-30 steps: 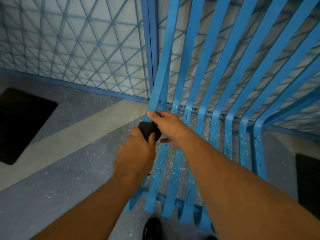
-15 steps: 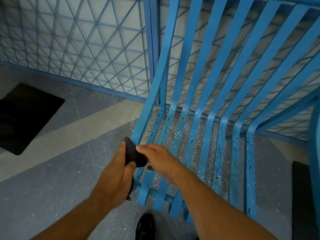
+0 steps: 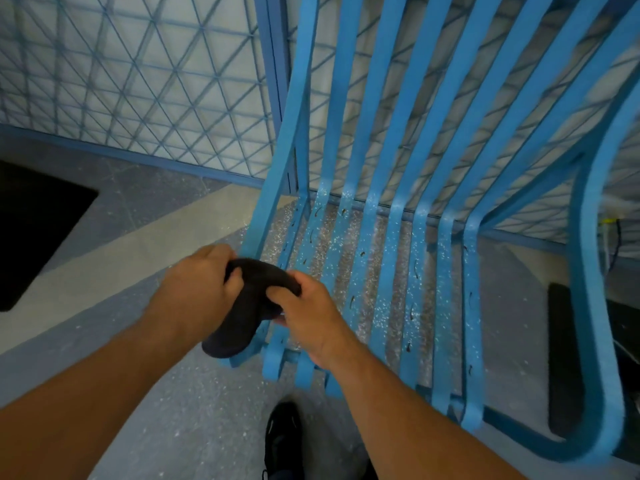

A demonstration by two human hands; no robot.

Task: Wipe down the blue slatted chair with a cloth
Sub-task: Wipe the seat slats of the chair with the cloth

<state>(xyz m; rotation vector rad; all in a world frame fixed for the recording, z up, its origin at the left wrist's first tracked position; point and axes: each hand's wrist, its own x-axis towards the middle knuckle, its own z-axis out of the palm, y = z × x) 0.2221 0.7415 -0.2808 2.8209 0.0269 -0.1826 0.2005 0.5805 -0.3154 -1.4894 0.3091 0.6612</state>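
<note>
Centre frame, the cloth [image 3: 249, 306] has unfurled since before, left hand [image 3: 197, 292] and right hand [image 3: 308, 317] both curled round it over the chair's [image 3: 472, 289] front-left slats.

No text, labels or numbers I can read here: none on chair [image 3: 587, 306], cloth [image 3: 249, 306], mesh fence [image 3: 138, 81] or my shoe [image 3: 282, 434].

Dark cloth [image 3: 242, 306] — draped over blue chair's [image 3: 415, 237] front-left slat.
</note>
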